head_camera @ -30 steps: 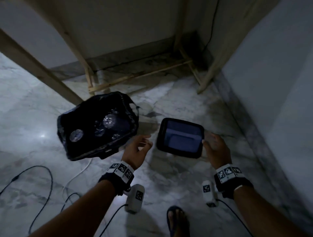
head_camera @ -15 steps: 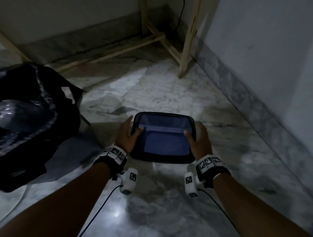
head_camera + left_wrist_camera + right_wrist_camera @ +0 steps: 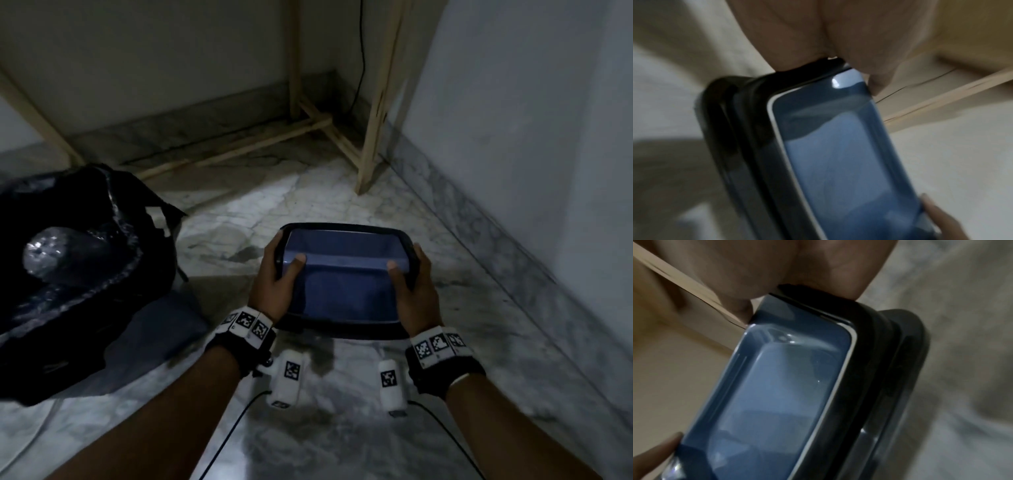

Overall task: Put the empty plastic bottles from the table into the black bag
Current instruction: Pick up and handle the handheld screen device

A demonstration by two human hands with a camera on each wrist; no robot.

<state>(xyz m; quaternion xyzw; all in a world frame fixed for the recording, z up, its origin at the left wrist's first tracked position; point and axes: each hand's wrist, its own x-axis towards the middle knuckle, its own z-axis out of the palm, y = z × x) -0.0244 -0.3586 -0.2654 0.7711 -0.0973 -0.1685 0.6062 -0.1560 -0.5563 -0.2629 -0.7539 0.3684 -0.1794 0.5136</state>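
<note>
The black bag (image 3: 85, 274) lies open on the marble floor at the left, with a clear plastic bottle (image 3: 51, 253) showing inside it. To its right stands a blue bin with a black rim (image 3: 346, 229). My left hand (image 3: 277, 270) grips the bin's left rim, thumb inside. My right hand (image 3: 411, 277) grips the right rim the same way. The wrist views show the bin (image 3: 838, 162) and its blue inside (image 3: 777, 386) close up, under my left hand (image 3: 838, 48) and my right hand (image 3: 797, 269).
Wooden table legs and crossbars (image 3: 376, 102) stand in the corner behind the bin. A wall with a marble skirting (image 3: 496, 222) runs along the right. Cables (image 3: 222, 445) trail across the floor near my forearms.
Both hands reached to the blue bin and took hold of its rim on either side. The view swung right, so the black bag now sits at the left edge.
</note>
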